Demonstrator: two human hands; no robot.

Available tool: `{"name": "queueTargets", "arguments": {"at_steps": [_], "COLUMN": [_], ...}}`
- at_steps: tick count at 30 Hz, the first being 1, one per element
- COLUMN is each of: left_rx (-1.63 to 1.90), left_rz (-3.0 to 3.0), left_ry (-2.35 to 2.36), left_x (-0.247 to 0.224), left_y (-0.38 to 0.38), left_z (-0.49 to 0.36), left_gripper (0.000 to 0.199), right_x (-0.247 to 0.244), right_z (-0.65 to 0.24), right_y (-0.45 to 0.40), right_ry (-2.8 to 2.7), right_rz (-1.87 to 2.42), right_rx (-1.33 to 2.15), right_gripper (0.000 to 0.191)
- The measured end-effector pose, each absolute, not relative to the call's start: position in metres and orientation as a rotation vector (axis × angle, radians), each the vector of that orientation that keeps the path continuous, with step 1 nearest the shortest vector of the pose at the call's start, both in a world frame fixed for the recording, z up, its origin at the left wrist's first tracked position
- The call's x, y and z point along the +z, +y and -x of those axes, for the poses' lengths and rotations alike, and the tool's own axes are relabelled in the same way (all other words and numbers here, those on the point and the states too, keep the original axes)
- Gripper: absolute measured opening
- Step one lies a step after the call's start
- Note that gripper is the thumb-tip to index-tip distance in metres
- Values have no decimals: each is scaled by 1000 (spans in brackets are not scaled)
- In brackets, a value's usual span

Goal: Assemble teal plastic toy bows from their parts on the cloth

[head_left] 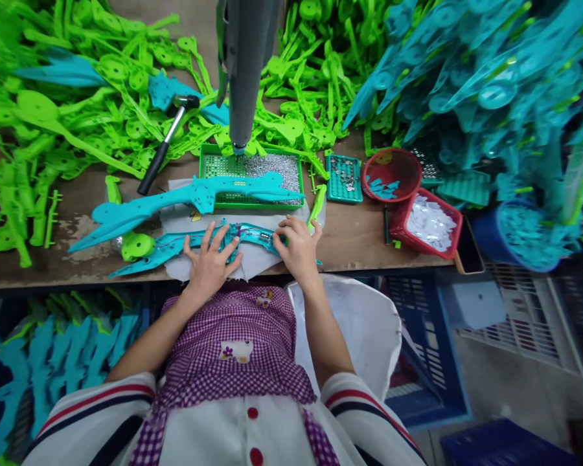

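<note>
A blue plastic half shell (175, 244) lies open side up on a white cloth (175, 223), with small parts and thin wires inside it. My left hand (211, 259) rests across its middle, fingers spread and touching it. At the shell's right part, the thumb and fingers of my right hand (297, 249) are pinched together beside a small metal part (266, 237); whatever sits between the fingertips is hidden. Just beyond, a second blue shell (175, 204), outer side up, leans over a green tray (218, 167) of small silvery pieces.
A grey power screwdriver (247, 77) hangs above the tray. A hammer (165, 145) lies left. Heaps of green parts (102, 84) and blue shells (486, 71) fill the back. On the right stand a teal tray (344, 194), red bowls (393, 157) and a blue tub (486, 236).
</note>
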State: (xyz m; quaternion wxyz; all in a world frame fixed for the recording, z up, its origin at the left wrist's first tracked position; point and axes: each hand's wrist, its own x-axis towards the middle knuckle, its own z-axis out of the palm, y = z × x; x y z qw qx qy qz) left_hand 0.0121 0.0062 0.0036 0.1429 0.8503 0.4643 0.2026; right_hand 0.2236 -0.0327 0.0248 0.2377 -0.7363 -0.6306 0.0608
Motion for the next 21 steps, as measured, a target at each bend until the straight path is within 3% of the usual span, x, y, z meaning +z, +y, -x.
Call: {"name": "queueTargets", "arguments": {"at_steps": [12, 21], "left_rx": [583, 543], "left_rz": [-2443, -2378], "left_ry": [1347, 1389], "left_x": [5, 9], "left_y": [6, 4], "left_z": [-12, -14], "left_gripper": [27, 26], "right_x": [32, 28], "right_z": [-223, -221], "right_y": [-40, -35], "right_ry": [-1782, -1792], "right_rz": [1960, 2053], "right_rx": [290, 195], "right_gripper": [25, 29]}}
